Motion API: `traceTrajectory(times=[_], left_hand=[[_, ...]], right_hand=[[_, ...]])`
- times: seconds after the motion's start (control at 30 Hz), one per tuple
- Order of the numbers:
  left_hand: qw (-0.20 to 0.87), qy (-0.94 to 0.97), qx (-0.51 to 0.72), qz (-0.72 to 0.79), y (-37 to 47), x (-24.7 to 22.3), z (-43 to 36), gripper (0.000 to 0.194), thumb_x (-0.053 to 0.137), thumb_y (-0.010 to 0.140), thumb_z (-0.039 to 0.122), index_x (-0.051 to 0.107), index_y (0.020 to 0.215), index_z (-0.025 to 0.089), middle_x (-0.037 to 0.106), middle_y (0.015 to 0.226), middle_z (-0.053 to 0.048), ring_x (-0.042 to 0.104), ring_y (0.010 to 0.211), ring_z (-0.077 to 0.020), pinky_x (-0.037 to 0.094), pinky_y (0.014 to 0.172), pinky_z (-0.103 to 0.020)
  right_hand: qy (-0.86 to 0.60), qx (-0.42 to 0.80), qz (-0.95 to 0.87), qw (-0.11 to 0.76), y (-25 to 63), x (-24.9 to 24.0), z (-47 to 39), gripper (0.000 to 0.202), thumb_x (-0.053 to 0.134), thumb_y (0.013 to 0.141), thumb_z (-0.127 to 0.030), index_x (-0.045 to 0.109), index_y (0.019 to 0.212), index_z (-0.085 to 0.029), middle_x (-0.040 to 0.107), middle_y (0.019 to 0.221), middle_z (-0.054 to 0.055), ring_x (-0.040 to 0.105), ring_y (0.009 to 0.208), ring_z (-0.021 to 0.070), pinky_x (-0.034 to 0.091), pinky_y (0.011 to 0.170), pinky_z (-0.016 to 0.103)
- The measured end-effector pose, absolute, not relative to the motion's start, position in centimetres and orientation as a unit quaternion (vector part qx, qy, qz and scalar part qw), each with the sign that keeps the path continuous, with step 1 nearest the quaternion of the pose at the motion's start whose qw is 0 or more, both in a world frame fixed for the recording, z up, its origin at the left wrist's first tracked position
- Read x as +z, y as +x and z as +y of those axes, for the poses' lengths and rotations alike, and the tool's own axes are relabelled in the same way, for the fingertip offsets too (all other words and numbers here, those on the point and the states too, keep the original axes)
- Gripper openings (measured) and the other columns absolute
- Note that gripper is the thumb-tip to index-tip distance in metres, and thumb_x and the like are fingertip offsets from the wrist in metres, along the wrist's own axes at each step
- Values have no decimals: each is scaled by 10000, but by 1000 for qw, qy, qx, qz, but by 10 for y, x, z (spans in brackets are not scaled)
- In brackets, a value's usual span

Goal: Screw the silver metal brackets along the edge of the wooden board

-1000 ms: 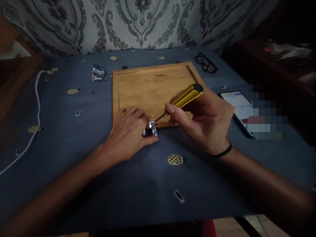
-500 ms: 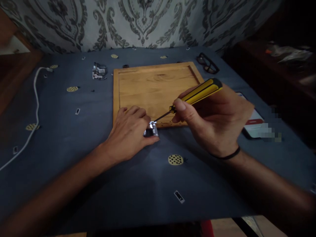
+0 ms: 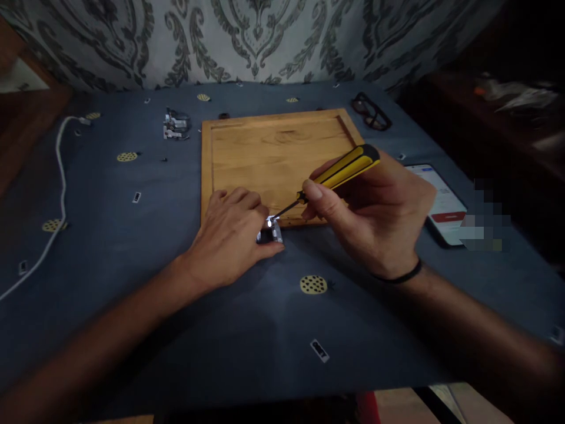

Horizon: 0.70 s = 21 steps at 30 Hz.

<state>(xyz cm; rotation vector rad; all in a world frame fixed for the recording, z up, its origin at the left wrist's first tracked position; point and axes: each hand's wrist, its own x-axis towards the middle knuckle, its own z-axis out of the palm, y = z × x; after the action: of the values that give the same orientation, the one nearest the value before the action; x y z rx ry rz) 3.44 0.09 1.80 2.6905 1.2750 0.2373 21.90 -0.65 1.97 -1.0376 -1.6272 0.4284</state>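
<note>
My left hand (image 3: 236,238) is closed, fingers on the front edge of the wooden panel (image 3: 265,153) and thumb by a small shiny metal hinge (image 3: 277,231). The fingers hide part of the hinge, which sits against the panel's near edge. In my right hand (image 3: 375,206) is a yellow-and-black screwdriver (image 3: 346,171), closed in my fingers and tilted down to the left. Its tip touches the bright top of the hinge or rests just over it; I cannot tell whether it sits in a screw.
Several metal hinges (image 3: 176,125) lie at the back left, a small dark screw (image 3: 164,159) nearer. A white cable (image 3: 62,176) runs along the left. Eyeglasses (image 3: 371,112) lie behind the panel's right corner; a phone (image 3: 441,203) lies right of my right hand. A patterned curtain (image 3: 256,41) hangs behind.
My right hand and the screwdriver handle have shifted left and slightly down, uncovering more of the phone. The tip stays at the hinge. My left hand holds its place.
</note>
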Motion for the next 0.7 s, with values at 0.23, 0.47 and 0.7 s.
traceTrajectory(times=[0.23,0.47,0.7], left_hand=[[78,896,79,430,34,17,0,340,714,868,477,710,989,159,674,1062,-90,571,1101,-309,413,964,-472],[81,898,92,424,32,15,1,332,701,877,474,722,1010,171,683,1109,-98,568,1116,-316,412,971,-494],[84,896,97,426,33,15,1,315,711,871,454,725,986,162,684,1051,-92,575,1097,-317,424,950,-492]], right_hand=[[-413,271,-679,543,217,21,-3,289,849,727,-414,636,781,-226,692,771,-26,628,524,102,544,440,233],[-359,364,-698,501,222,31,8,286,848,734,-374,672,917,-243,714,769,-42,671,530,114,598,479,241],[-373,305,-721,498,222,32,6,165,827,758,-356,706,787,-246,653,644,-44,606,487,108,530,430,244]])
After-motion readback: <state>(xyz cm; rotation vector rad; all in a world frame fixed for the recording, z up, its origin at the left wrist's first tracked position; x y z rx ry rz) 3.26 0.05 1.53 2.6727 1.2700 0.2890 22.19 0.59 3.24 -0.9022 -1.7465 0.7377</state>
